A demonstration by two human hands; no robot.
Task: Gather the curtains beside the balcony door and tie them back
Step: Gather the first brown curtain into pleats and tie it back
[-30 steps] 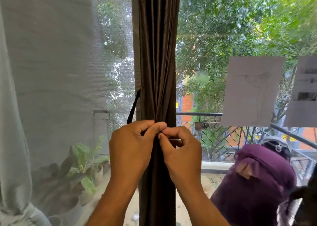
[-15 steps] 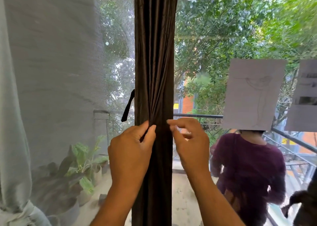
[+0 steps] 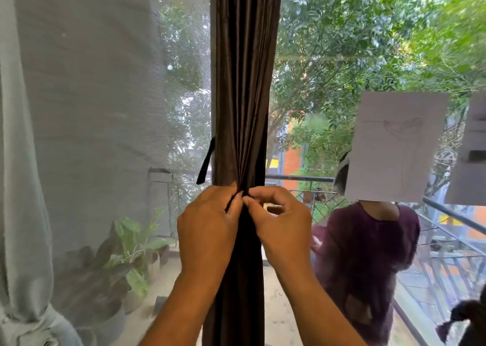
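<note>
Curtain: the dark brown curtain (image 3: 243, 95) hangs gathered in a narrow vertical bundle down the centre of the frame, its long axis upright.
Left hand (image 3: 207, 230): fingers curled at the bundle's front, pinching a dark strap against the folds.
Right hand (image 3: 282, 227): thumb and forefinger pinched at the same spot, touching the left; what it holds I cannot tell.
Tie strap (image 3: 206, 163): a loose end juts out left of the bundle, just above the left hand, the nearer one.

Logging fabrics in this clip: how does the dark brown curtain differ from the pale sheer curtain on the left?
The brown curtain is opaque; the sheer curtain shows plants through it. The brown curtain is bunched into a narrow column; the sheer curtain is spread wide. The left hand and right hand work at the brown curtain; the sheer curtain is untouched.
</note>
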